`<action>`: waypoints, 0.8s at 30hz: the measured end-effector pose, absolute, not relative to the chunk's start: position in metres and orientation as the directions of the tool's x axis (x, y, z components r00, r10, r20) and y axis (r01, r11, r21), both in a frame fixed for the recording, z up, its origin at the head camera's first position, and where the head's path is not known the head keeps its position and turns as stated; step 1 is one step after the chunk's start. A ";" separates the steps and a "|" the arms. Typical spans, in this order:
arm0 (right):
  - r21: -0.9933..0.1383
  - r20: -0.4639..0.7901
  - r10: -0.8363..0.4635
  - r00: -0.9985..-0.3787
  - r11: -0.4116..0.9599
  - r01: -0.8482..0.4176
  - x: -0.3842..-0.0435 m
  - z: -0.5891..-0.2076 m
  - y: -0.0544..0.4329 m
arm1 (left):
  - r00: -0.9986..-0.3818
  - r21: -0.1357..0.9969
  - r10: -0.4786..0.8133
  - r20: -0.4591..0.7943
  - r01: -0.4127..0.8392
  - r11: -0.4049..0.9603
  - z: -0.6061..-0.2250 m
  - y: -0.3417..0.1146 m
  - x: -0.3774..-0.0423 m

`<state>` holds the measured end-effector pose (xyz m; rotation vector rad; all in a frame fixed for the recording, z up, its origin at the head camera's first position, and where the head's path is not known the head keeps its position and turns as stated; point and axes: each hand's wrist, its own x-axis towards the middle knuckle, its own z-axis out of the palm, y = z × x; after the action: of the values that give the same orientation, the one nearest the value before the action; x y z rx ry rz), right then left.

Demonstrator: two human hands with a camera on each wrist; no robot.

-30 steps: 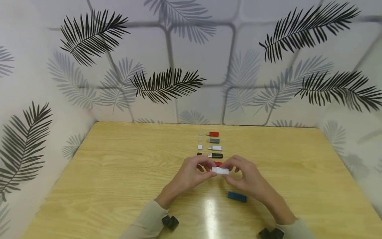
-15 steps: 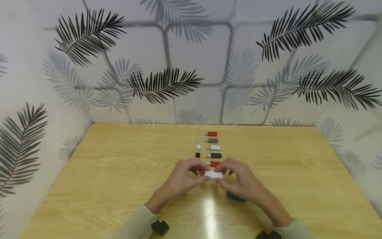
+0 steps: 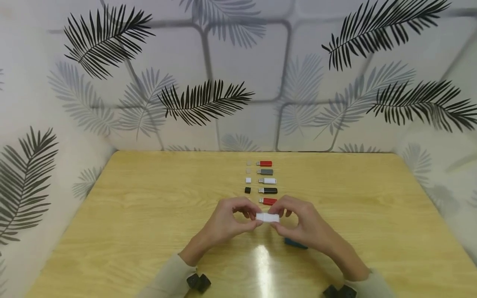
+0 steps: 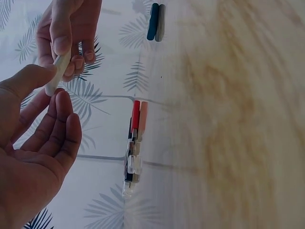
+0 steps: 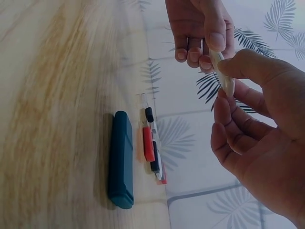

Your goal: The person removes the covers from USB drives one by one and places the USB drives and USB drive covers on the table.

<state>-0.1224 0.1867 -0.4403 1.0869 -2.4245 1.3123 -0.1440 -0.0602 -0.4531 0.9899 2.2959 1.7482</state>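
Observation:
A white capped USB stick is held level above the table, in front of the row of other sticks. My left hand pinches its left, cap end between thumb and forefinger. The right hand pinches the opposite end the same way. Both wrist views show the thumbs on the white stick, with the other fingers loosely bent. Whether the cap sits fully home is too small to tell. Just beyond the hands lies an uncapped red USB stick. Under the right hand is a dark blue stick, partly hidden in the head view.
Farther back lie black, white, grey and red uncapped sticks in a column. To their left are a black cap, a white cap and clear caps. A leaf-patterned wall borders the wooden table.
Both hands have shifted slightly left with the white USB stick, uncovering the black cap and more of the near red stick. The right hand now covers part of the blue stick.

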 end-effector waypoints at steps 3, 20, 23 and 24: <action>-0.649 0.475 -0.519 -0.710 0.338 -0.681 -0.122 -0.440 0.188 | -0.781 0.890 0.542 0.309 0.439 0.125 -0.454 -0.059 -0.144; -0.643 0.505 -0.541 -0.672 0.283 -0.711 -0.117 -0.436 0.187 | -0.761 0.874 0.545 0.352 0.475 0.100 -0.448 -0.062 -0.137; -0.641 0.505 -0.543 -0.672 0.285 -0.712 -0.118 -0.432 0.187 | -0.751 0.864 0.546 0.370 0.494 0.094 -0.445 -0.062 -0.138; -0.634 0.508 -0.547 -0.665 0.285 -0.719 -0.119 -0.431 0.187 | -0.744 0.857 0.550 0.380 0.506 0.093 -0.444 -0.063 -0.139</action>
<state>-0.1192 0.1873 -0.4307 1.1777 -2.3578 1.3223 -0.1392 -0.0626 -0.4437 1.1087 2.2936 1.7721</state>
